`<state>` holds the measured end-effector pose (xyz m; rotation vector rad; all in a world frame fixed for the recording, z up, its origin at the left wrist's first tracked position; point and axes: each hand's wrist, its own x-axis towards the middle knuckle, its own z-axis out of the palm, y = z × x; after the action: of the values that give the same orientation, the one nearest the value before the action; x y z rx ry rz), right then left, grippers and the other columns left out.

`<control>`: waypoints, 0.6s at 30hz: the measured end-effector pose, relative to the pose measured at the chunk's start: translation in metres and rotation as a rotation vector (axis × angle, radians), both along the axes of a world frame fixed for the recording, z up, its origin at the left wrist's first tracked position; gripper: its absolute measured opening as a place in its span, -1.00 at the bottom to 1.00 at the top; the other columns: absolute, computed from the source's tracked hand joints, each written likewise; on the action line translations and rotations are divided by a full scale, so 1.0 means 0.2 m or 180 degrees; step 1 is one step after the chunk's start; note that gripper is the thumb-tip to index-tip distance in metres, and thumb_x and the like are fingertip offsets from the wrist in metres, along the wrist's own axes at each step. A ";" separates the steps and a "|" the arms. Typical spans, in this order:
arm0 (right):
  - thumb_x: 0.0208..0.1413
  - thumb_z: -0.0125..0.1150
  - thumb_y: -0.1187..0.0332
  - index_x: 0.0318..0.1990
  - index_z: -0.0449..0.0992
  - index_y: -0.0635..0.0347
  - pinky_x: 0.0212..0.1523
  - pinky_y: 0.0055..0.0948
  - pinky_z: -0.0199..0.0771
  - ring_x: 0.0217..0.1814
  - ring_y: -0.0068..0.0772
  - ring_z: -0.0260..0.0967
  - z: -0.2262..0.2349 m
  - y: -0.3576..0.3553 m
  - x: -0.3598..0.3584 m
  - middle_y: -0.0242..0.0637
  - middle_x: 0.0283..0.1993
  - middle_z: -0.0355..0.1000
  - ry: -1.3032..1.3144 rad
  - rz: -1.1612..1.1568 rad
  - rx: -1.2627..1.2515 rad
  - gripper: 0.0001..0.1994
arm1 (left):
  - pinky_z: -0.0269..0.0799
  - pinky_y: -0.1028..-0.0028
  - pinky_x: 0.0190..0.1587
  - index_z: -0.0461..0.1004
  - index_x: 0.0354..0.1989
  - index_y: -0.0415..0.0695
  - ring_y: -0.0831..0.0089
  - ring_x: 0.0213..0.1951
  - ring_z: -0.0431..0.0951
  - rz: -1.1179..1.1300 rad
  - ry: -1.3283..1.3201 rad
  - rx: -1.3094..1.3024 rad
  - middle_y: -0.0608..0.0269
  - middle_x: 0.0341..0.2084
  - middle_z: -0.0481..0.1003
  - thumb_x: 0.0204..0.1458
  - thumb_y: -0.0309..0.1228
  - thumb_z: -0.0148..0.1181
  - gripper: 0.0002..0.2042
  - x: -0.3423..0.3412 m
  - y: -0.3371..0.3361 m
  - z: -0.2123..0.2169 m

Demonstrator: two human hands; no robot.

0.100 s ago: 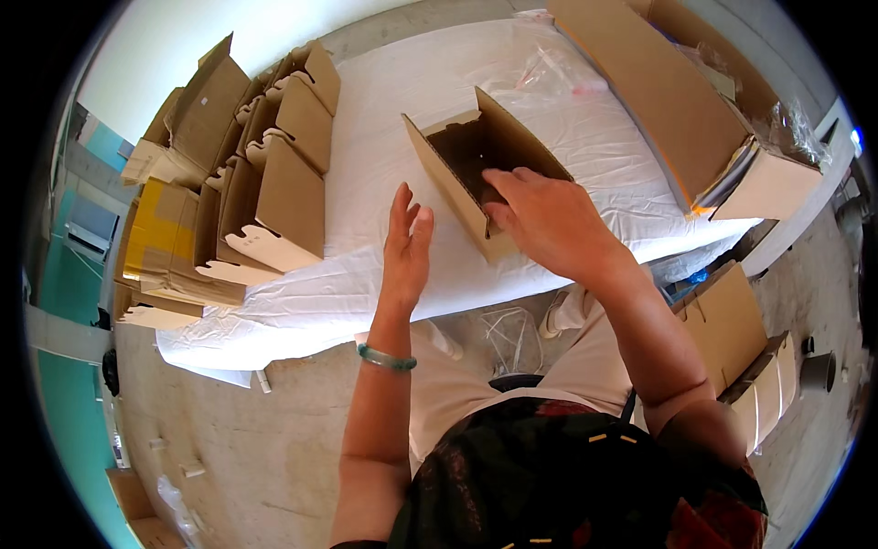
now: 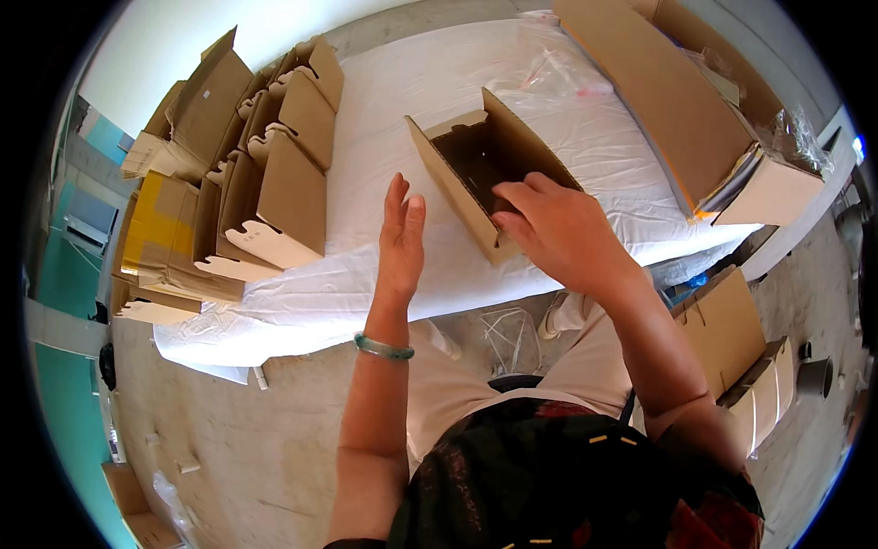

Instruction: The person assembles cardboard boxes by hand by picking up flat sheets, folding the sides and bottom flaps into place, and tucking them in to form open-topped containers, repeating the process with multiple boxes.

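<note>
On white-covered counter [image 2: 439, 82]: open box [image 2: 476, 183] tilted near front edge, right hand [image 2: 558, 229] gripping its near rim, fingers inside; left hand [image 2: 402, 240] flat, empty, just beside box, folded boxes [image 2: 274, 183] stacked left.

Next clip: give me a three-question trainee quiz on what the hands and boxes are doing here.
1. True or false: the right hand rests on the open cardboard box.
2. Which describes the left hand? A) gripping the box B) open, flat, beside the box without holding anything C) out of view
3. Fill in: the folded boxes are stacked on the person's ____ side of the white-covered table.

Key: 1 true; 2 B; 3 left.
</note>
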<state>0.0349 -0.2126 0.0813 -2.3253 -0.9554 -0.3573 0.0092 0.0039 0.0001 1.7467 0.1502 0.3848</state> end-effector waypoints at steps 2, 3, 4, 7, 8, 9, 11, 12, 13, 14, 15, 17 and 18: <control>0.11 0.24 0.31 -0.21 0.50 0.19 -0.37 -0.16 0.46 -0.32 0.00 0.45 0.01 -0.04 -0.03 -0.15 -0.27 0.43 -0.0081 0.0040 0.0197 -0.82 | 0.16 0.24 0.33 -0.02 0.45 -0.17 0.17 0.37 0.16 0.0002 -0.0086 -0.0177 -0.05 0.39 0.08 0.29 0.10 -0.14 -0.27 0.02 0.00 0.06; 0.09 0.27 0.33 -0.23 0.49 0.20 -0.36 -0.18 0.46 -0.32 -0.01 0.45 0.02 -0.07 -0.06 -0.16 -0.26 0.43 -0.0029 0.0115 0.0317 -0.82 | 0.15 0.24 0.34 0.02 0.43 -0.19 0.17 0.36 0.18 0.0051 -0.0201 -0.0218 -0.05 0.36 0.13 0.30 0.08 -0.12 -0.29 0.02 0.03 0.09; 0.07 0.29 0.34 -0.24 0.48 0.21 -0.35 -0.19 0.46 -0.31 -0.01 0.45 0.03 -0.11 -0.09 -0.17 -0.26 0.43 0.0054 0.0194 0.0386 -0.82 | 0.14 0.24 0.34 0.04 0.42 -0.20 0.17 0.35 0.19 0.0125 -0.0244 -0.0101 -0.04 0.35 0.16 0.29 0.09 -0.12 -0.30 0.02 0.04 0.12; 0.02 0.35 0.38 -0.27 0.47 0.22 -0.31 -0.24 0.48 -0.28 -0.03 0.47 0.00 -0.18 -0.09 -0.18 -0.23 0.43 0.0035 0.0099 0.0558 -0.80 | 0.14 0.22 0.33 0.16 0.37 -0.24 0.19 0.31 0.25 0.0367 -0.0458 0.0304 -0.02 0.27 0.27 0.28 0.12 -0.14 -0.30 0.05 0.10 0.20; 0.00 0.37 0.38 -0.28 0.46 0.23 -0.30 -0.26 0.49 -0.26 -0.04 0.47 -0.02 -0.20 -0.09 -0.19 -0.21 0.44 -0.0016 0.0012 0.0607 -0.79 | 0.14 0.26 0.32 0.19 0.35 -0.26 0.20 0.30 0.26 0.0305 -0.0409 0.0136 -0.03 0.26 0.28 0.26 0.11 -0.09 -0.30 0.05 0.10 0.23; 0.00 0.37 0.38 -0.28 0.46 0.23 -0.29 -0.26 0.49 -0.25 -0.04 0.47 -0.03 -0.22 -0.08 -0.18 -0.20 0.44 -0.0014 -0.0002 0.0597 -0.79 | 0.14 0.30 0.32 0.21 0.34 -0.28 0.21 0.28 0.28 0.0231 -0.0352 -0.0052 -0.04 0.25 0.30 0.25 0.09 -0.04 -0.30 0.04 0.10 0.29; 0.00 0.37 0.39 -0.28 0.46 0.23 -0.28 -0.27 0.51 -0.24 -0.04 0.48 -0.05 -0.24 -0.08 -0.16 -0.19 0.45 0.0005 0.0005 0.0616 -0.79 | 0.17 0.36 0.26 0.29 0.28 -0.31 0.24 0.19 0.36 0.0172 -0.0315 -0.0242 -0.04 0.18 0.38 0.21 0.07 0.06 -0.31 0.04 0.11 0.36; -0.01 0.38 0.39 -0.28 0.46 0.23 -0.27 -0.26 0.51 -0.24 -0.04 0.47 -0.05 -0.24 -0.07 -0.16 -0.19 0.45 -0.0009 0.0049 0.0610 -0.79 | 0.20 0.34 0.24 0.30 0.28 -0.28 0.26 0.18 0.38 0.0087 -0.0166 0.0029 -0.01 0.18 0.38 0.20 0.11 0.04 -0.30 0.04 0.12 0.39; -0.01 0.38 0.39 -0.28 0.46 0.23 -0.26 -0.26 0.51 -0.24 -0.04 0.47 -0.04 -0.25 -0.07 -0.16 -0.20 0.45 -0.0024 0.0091 0.0605 -0.78 | 0.23 0.32 0.22 0.31 0.28 -0.25 0.28 0.16 0.40 0.0000 -0.0015 0.0297 0.03 0.18 0.38 0.19 0.14 0.02 -0.29 0.05 0.14 0.43; -0.02 0.38 0.38 -0.28 0.47 0.23 -0.26 -0.25 0.51 -0.23 -0.05 0.46 -0.03 -0.25 -0.06 -0.16 -0.20 0.44 -0.0040 0.0130 0.0599 -0.78 | 0.26 0.30 0.21 0.32 0.28 -0.22 0.30 0.15 0.42 -0.0091 0.0138 0.0564 0.06 0.18 0.38 0.19 0.18 0.00 -0.28 0.06 0.14 0.46; -0.03 0.39 0.38 -0.27 0.47 0.23 -0.25 -0.25 0.50 -0.22 -0.05 0.46 -0.01 -0.25 -0.05 -0.16 -0.20 0.44 -0.0146 0.0165 0.0585 -0.77 | 0.30 0.33 0.16 0.33 0.27 -0.22 0.32 0.10 0.44 -0.0186 0.0324 0.0749 0.07 0.15 0.41 0.14 0.17 0.08 -0.27 0.07 0.14 0.50; -0.04 0.39 0.38 -0.27 0.47 0.22 -0.22 -0.24 0.50 -0.20 -0.05 0.45 0.01 -0.24 -0.03 -0.16 -0.20 0.44 -0.0356 0.0226 0.0560 -0.76 | 0.37 0.39 0.06 0.35 0.26 -0.22 0.35 0.00 0.49 -0.0380 0.0700 0.1117 0.08 0.10 0.45 0.04 0.14 0.23 -0.24 0.08 0.14 0.55; -0.05 0.40 0.38 -0.27 0.47 0.22 -0.21 -0.24 0.50 -0.19 -0.05 0.44 0.01 -0.24 -0.03 -0.16 -0.20 0.44 -0.0351 0.0248 0.0521 -0.76 | 0.38 0.37 0.07 0.35 0.25 -0.26 0.30 -0.01 0.51 -0.0405 0.0756 0.1372 0.03 0.09 0.46 -0.03 0.15 0.28 -0.19 0.08 0.14 0.55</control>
<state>0.0298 -0.2599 0.0837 -2.1326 -1.0263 -0.5164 0.0256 0.0310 0.1104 2.2140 0.1314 0.1179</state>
